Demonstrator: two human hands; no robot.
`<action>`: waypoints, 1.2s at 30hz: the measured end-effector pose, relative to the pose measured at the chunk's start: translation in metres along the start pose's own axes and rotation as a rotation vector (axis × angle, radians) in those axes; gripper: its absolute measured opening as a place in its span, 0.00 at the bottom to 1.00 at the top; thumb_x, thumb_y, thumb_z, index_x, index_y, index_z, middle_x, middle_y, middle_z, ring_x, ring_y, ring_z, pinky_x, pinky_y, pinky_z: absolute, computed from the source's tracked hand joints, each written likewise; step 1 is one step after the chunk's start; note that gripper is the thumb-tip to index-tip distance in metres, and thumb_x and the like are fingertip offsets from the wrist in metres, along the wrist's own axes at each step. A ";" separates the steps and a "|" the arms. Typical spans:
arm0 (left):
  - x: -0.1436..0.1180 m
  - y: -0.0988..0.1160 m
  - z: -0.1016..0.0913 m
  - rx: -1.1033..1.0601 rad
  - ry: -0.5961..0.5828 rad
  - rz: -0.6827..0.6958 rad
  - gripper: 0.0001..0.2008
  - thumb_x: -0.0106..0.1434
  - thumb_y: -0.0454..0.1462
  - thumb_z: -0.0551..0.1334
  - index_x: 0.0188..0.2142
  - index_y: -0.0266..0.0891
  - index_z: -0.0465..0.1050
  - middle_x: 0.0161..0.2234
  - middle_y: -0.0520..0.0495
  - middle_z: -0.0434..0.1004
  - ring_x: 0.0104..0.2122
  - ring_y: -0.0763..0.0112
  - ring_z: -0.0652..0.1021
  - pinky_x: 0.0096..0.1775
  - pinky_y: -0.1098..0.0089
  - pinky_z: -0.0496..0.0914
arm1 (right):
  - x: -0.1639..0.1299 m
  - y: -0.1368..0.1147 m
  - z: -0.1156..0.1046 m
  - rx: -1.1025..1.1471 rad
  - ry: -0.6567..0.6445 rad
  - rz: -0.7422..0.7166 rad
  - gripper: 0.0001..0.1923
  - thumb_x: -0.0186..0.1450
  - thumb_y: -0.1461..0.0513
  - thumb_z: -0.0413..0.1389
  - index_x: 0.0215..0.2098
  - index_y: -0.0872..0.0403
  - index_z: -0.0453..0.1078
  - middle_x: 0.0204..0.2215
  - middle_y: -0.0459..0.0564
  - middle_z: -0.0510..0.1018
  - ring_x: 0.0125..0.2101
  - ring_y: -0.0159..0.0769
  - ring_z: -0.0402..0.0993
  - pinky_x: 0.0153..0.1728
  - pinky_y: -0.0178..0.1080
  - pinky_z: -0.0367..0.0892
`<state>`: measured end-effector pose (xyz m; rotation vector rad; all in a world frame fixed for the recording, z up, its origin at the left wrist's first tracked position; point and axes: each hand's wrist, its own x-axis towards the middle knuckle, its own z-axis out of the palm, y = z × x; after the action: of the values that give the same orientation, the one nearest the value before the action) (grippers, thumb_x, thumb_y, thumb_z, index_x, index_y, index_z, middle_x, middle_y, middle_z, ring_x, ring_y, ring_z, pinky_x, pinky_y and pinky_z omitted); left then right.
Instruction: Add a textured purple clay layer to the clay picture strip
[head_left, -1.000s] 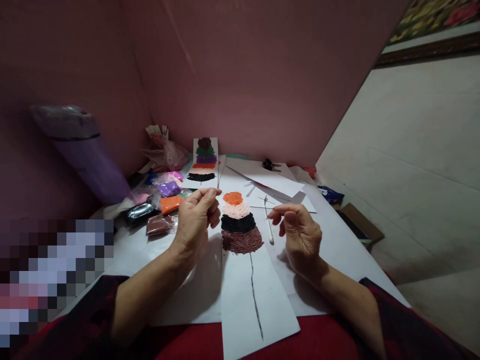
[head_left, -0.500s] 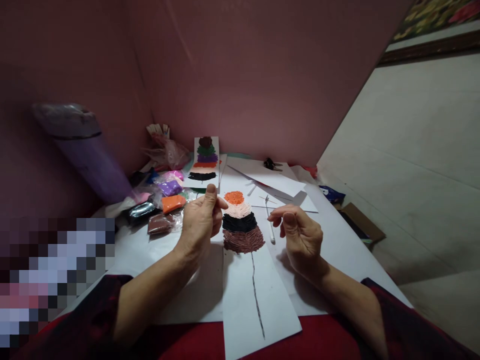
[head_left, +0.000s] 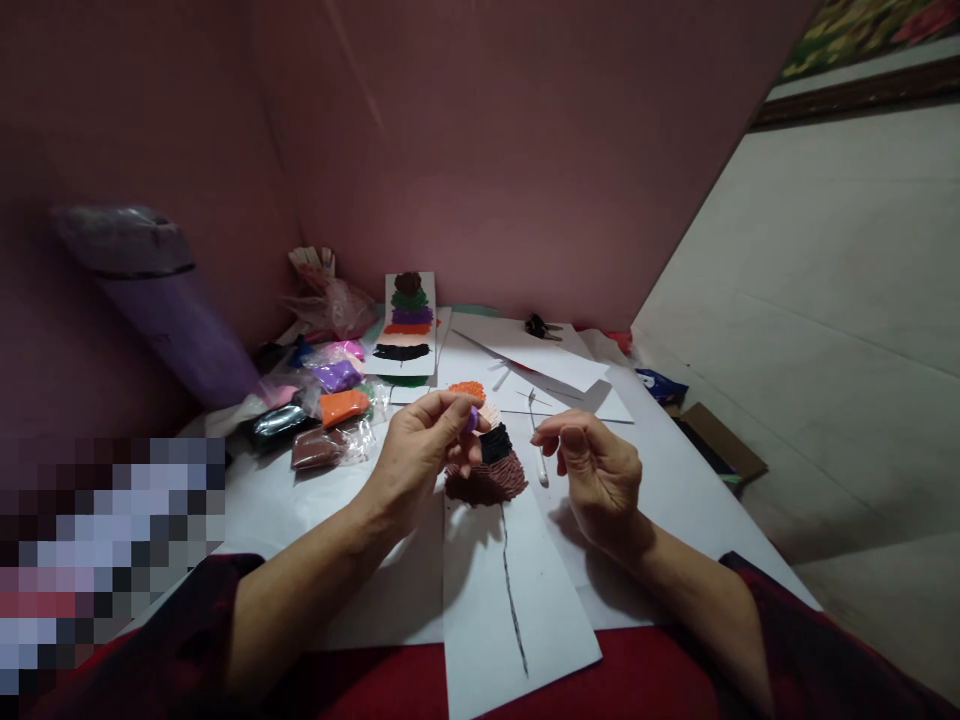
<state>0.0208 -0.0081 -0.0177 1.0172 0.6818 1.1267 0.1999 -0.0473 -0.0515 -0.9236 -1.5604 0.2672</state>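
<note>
Pinched between the thumb and fingers of my left hand (head_left: 420,440) is a small lump of purple clay (head_left: 472,420). That hand hovers over a white card (head_left: 480,600) bearing textured bands of orange, pale peach, black and brown clay (head_left: 487,482), partly hidden by my fingers. A dark line (head_left: 511,590) runs down the card below the brown band. My right hand (head_left: 596,465) is loosely curled to the right of the bands, fingertips apart, with nothing visible in it. Beside its fingertips a white-handled tool (head_left: 541,465) lies on the white table covering.
Bagged clay in several colours, including orange (head_left: 345,406) and brown (head_left: 319,448), lies at the left. A finished-looking banded card (head_left: 379,364) leans at the back. White paper sheets (head_left: 510,355) and keys (head_left: 536,326) lie behind; a cardboard box (head_left: 724,440) is at the right.
My left hand has moved right, over the clay bands, and the purple clay now shows in its pinch. My right hand has hardly moved.
</note>
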 end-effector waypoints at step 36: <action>-0.004 -0.002 0.002 -0.103 -0.042 -0.125 0.12 0.53 0.35 0.70 0.37 0.32 0.77 0.37 0.41 0.79 0.28 0.73 0.76 0.30 0.74 0.67 | 0.004 -0.007 0.002 -0.167 -0.082 -0.133 0.07 0.64 0.70 0.53 0.36 0.53 0.68 0.27 0.46 0.75 0.27 0.32 0.70 0.26 0.35 0.66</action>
<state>0.0224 -0.0123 -0.0187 0.8960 0.6389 1.0186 0.1957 -0.0485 -0.0440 -0.9426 -1.7322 0.0825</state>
